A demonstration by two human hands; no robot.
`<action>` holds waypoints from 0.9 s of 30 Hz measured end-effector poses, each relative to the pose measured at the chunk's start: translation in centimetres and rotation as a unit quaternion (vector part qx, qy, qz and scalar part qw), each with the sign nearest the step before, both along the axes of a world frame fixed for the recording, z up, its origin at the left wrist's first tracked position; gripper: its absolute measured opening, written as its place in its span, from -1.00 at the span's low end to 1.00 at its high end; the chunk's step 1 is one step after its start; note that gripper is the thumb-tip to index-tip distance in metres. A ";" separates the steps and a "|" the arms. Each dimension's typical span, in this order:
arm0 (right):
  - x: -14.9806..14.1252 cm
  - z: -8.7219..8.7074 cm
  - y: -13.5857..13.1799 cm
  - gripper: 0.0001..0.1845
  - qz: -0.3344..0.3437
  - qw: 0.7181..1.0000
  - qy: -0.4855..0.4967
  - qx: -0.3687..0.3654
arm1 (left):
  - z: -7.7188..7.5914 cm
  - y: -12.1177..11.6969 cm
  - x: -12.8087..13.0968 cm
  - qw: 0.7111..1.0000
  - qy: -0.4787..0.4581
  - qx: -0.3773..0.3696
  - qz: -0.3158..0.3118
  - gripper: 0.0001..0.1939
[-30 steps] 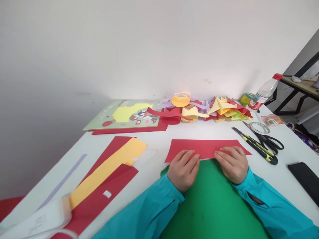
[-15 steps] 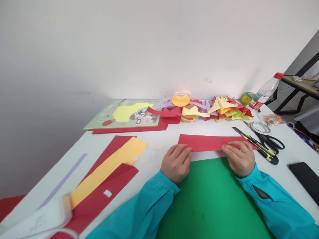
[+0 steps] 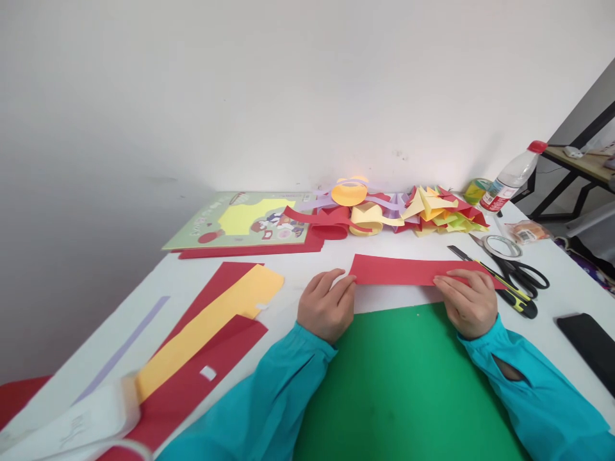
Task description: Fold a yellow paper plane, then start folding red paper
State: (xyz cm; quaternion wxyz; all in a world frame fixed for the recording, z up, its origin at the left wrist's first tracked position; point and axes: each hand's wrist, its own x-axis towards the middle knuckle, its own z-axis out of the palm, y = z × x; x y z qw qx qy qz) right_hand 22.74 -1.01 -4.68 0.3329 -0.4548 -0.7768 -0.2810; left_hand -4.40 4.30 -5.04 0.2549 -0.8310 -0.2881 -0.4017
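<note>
A long strip of red paper point(image 3: 396, 271) is stretched level between my two hands, just beyond the green mat point(image 3: 403, 378). My left hand point(image 3: 328, 304) is closed, pinching the strip's near left corner with thumb and fingertips. Along the near edge toward the right end, my right hand point(image 3: 468, 301) grips the paper, its fingers lying over it and the thumb underneath. The strip's right end reaches over the yellow-and-black utility knife point(image 3: 516, 299). Black scissors point(image 3: 526, 275) lie beside the knife, with a roll of tape point(image 3: 502, 246) on top of them.
Curled paper pieces point(image 3: 331, 224) and folded paper shapes point(image 3: 442, 208) line the wall. A bottle point(image 3: 512, 179) stands back right; a black phone-like object point(image 3: 589, 346) lies at right. Left are a booklet point(image 3: 202, 237), orange paper point(image 3: 211, 320), red sheets point(image 3: 192, 390) and a white object point(image 3: 96, 416).
My left hand has slid left and a little nearer, out to the strip's corner. The red strip and my right hand have shifted slightly right, and the strip's left end has risen a little.
</note>
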 end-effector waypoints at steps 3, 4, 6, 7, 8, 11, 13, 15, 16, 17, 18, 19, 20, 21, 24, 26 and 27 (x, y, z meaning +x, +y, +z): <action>0.2 0.0 0.0 -0.68 -0.002 1.000 0.000 0.002 | 0.0 0.2 -0.2 1.000 -0.002 0.007 0.006 -0.87; 0.2 0.0 0.0 -0.68 -0.001 1.000 0.000 0.003 | 0.0 0.3 -0.3 1.000 -0.002 0.010 0.009 -0.87; 0.2 0.2 0.0 -0.67 -0.001 1.000 -0.001 0.006 | -0.1 0.4 -0.4 1.000 -0.003 0.014 0.013 -0.87; 0.2 0.2 0.0 -0.67 -0.001 1.000 -0.002 0.007 | -0.1 0.4 -0.4 1.000 -0.004 0.014 0.015 -0.86; 0.3 0.3 0.0 -0.67 -0.003 1.000 -0.003 0.008 | -0.1 0.5 -0.5 1.000 -0.005 0.015 0.016 -0.86; 0.3 0.4 -0.1 -0.65 -0.008 1.000 -0.004 0.009 | -0.2 0.5 -0.6 1.000 -0.010 0.012 0.018 -0.85; 0.4 0.3 -0.1 -0.63 -0.009 1.000 -0.004 0.009 | -0.2 0.5 -0.6 1.000 -0.013 0.011 0.016 -0.84; 0.5 0.3 0.0 -0.63 -0.009 1.000 -0.002 0.010 | -0.3 0.5 -0.6 1.000 -0.016 0.011 0.014 -0.84; 0.5 0.3 0.0 -0.62 -0.010 1.000 -0.002 0.011 | -0.3 0.5 -0.6 1.000 -0.017 0.011 0.013 -0.84; 0.5 0.3 0.0 -0.62 -0.012 1.000 -0.002 0.012 | -0.3 0.5 -0.6 1.000 -0.019 0.010 0.013 -0.84; 0.5 0.2 0.0 -0.61 -0.013 1.000 -0.002 0.012 | -0.3 0.5 -0.6 1.000 -0.020 0.008 0.013 -0.84; 0.5 0.2 -0.1 -0.60 -0.014 1.000 -0.003 0.012 | -0.3 0.5 -0.6 1.000 -0.022 0.006 0.013 -0.83; 0.5 0.2 -0.1 -0.59 -0.015 1.000 -0.003 0.011 | -0.3 0.5 -0.6 1.000 -0.022 0.004 0.014 -0.83; 0.5 0.2 -0.1 -0.58 -0.016 1.000 -0.002 0.010 | -0.3 0.5 -0.6 1.000 -0.023 0.002 0.014 -0.83; 0.4 0.2 -0.1 -0.59 -0.019 1.000 0.001 0.010 | -0.3 0.5 -0.6 1.000 -0.024 0.003 0.014 -0.84; 0.4 0.3 -0.1 -0.61 -0.020 1.000 0.000 0.010 | -0.3 0.5 -0.6 1.000 -0.024 0.004 0.012 -0.84; 0.4 0.3 -0.1 -0.62 -0.019 1.000 -0.001 0.011 | -0.3 0.5 -0.6 1.000 -0.025 0.004 0.011 -0.85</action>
